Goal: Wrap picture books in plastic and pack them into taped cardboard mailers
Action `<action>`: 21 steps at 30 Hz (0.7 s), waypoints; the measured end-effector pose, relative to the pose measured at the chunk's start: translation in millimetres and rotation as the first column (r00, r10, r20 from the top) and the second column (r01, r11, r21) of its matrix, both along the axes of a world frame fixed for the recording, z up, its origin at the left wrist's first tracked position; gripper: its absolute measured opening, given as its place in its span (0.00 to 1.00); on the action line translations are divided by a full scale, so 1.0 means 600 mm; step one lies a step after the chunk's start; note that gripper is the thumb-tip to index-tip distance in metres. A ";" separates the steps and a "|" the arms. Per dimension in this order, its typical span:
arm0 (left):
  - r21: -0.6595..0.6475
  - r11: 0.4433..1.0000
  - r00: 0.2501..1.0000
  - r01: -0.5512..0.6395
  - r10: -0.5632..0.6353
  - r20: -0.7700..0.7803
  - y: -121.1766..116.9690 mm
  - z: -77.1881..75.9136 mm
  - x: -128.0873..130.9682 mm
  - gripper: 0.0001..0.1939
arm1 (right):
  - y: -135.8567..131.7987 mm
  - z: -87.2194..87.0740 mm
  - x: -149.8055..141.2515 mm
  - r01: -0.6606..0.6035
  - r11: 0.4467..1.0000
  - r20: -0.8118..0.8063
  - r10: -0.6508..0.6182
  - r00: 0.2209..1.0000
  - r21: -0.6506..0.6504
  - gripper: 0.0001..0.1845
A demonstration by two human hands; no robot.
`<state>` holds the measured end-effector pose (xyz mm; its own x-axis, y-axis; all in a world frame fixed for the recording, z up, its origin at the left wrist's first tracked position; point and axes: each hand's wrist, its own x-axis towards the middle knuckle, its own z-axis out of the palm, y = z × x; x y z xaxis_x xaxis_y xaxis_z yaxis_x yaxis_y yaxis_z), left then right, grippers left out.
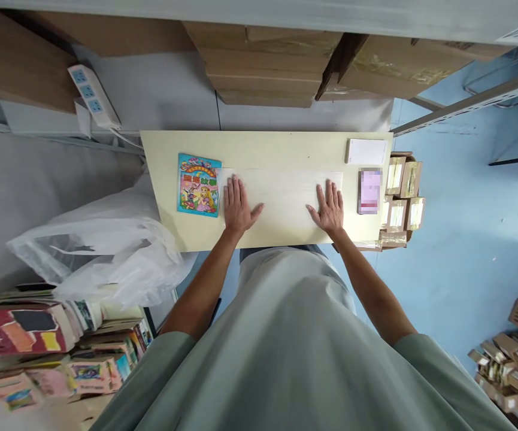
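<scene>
A thin, whitish, see-through sheet [283, 188] is spread across the pale yellow table [259, 149]. My left hand [239, 206] rests flat on its left end, fingers pointing away from me and thumb out to the side. On the right end of the same sheet, my right hand [329, 206] lies palm down with its fingers spread. Just left of my left hand is a colourful blue-edged picture book [199, 185], which the sheet's edge meets. A purple-pink rectangular item [370, 190], blurred out, sits to the right of my right hand.
Behind that item lies a white block of paper slips [366, 151]. Cardboard boxes [267, 72] and a white power strip [93, 96] are beyond the table. A large clear plastic bag [106, 251] and stacked books [83, 359] stand left. More cartons [405, 197] adjoin the right edge.
</scene>
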<state>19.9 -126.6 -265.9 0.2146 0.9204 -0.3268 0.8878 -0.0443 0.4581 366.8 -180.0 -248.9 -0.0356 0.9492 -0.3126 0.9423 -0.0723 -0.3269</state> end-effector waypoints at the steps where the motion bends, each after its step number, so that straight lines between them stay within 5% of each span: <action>1: 0.005 1.000 1.000 0.000 0.000 -0.001 0.001 0.000 0.001 0.60 | 0.000 0.000 0.001 0.000 1.000 0.000 0.000 1.000 0.000 0.47; 6: 0.030 1.000 0.999 -0.004 0.003 0.032 0.000 0.007 -0.009 0.59 | 0.003 0.002 0.002 -0.005 1.000 -0.011 0.005 1.000 -0.008 0.48; 9: 0.107 0.981 0.986 -0.163 0.158 0.053 0.008 0.017 -0.054 0.53 | 0.003 0.009 0.001 -0.007 1.000 -0.042 0.007 0.999 -0.004 0.48; 13: 0.162 0.816 0.831 -0.555 0.553 0.058 0.047 0.032 -0.150 0.49 | 0.003 0.024 -0.003 -0.016 1.000 -0.066 0.016 0.998 0.000 0.48; 15: 0.106 0.758 0.763 -0.643 0.646 0.004 0.072 0.040 -0.190 0.49 | 0.003 0.030 -0.008 -0.032 0.999 -0.070 0.033 0.997 0.006 0.48; 21: -0.076 0.745 0.730 -0.663 0.621 -0.284 0.134 0.080 -0.218 0.30 | 0.000 0.038 -0.029 -0.078 0.994 -0.085 0.085 0.993 0.077 0.50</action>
